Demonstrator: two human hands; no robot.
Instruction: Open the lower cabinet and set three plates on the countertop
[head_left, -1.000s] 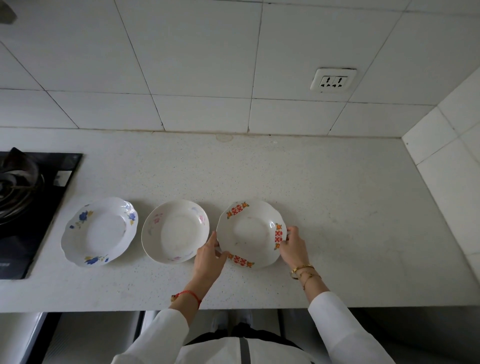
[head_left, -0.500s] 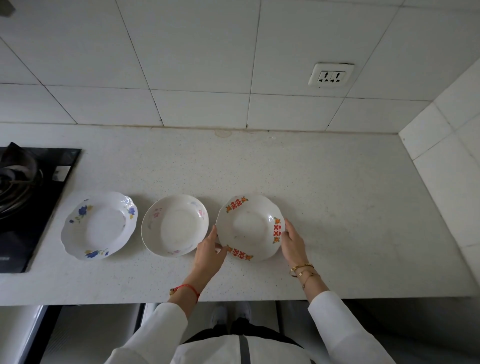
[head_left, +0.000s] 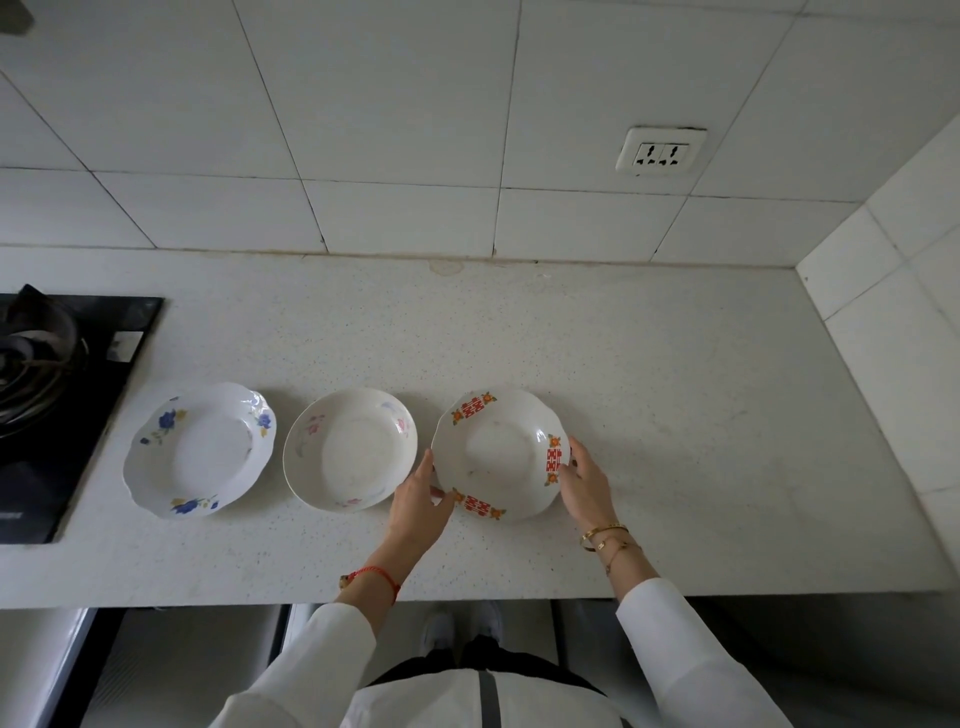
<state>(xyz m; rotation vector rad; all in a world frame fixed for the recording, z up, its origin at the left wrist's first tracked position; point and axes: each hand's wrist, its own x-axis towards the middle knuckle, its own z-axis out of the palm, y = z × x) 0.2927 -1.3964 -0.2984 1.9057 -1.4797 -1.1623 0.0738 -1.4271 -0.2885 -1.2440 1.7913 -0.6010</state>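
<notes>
A broad speckled white desk (head_left: 623, 374) fills the view, backed by a white tiled wall (head_left: 395, 119) that carries a double power socket (head_left: 661, 152) up at the right. At the far left a black gas hob (head_left: 62, 395) sits set into the desk. Three plates lie flat in a row near the front edge: the blue-flowered plate (head_left: 200, 449) just beside the hob, the pink-flowered plate (head_left: 350, 450) in the middle, and the red-patterned plate (head_left: 500, 454) on the right, its rim just beside the middle plate's. The left hand (head_left: 418, 506) is at the near-left rim of the red-patterned plate, fingers curled against its edge, thumb pointing up between the two plates: a loose grip that touches the rim and is not clamped on it. The right hand (head_left: 584, 486) cups the plate's right rim, fingers spread and resting along the edge, grip open. White sleeves (head_left: 675, 639) cover both forearms. A red string bracelet (head_left: 376, 577) circles the left wrist, and gold bangles (head_left: 608, 538) circle the right.
</notes>
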